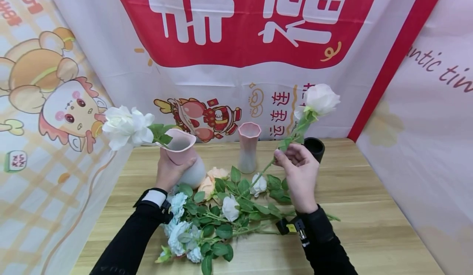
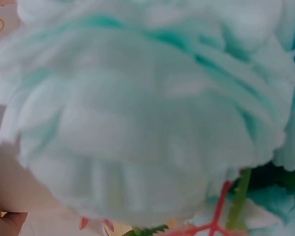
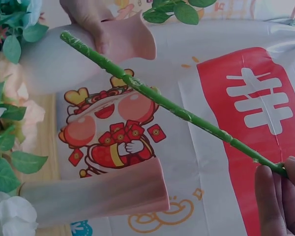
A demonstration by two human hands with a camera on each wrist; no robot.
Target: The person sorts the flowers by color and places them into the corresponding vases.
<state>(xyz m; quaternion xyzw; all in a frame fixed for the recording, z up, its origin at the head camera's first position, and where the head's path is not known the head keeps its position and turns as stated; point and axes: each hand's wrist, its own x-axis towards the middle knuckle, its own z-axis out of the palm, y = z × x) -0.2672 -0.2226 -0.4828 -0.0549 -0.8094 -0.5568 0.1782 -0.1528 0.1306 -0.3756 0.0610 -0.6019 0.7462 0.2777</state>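
Note:
My left hand [image 1: 169,171] grips a pink-and-white vase [image 1: 195,172] by its neck, thumb across the near side. A white flower [image 1: 127,128] with green leaves stands in that vase, leaning left over its rim. My right hand [image 1: 302,177] pinches the green stem [image 3: 162,102] of a white rose [image 1: 320,99] between thumb and fingers. The rose's bloom is raised at the upper right, and the bare stem slants down and left, its cut end apart from the vase in the right wrist view. A pale blue flower [image 2: 137,118] fills most of the left wrist view and hides the left fingers.
A slimmer pink-and-white vase [image 1: 248,152] stands at the back of the wooden table [image 1: 362,209]. Behind my right hand is a black cup [image 1: 315,147]. Blue flowers [image 1: 181,234], peach flowers [image 1: 207,186] and white roses [image 1: 230,208] lie heaped in front. Printed cloth [image 1: 236,74] hangs behind.

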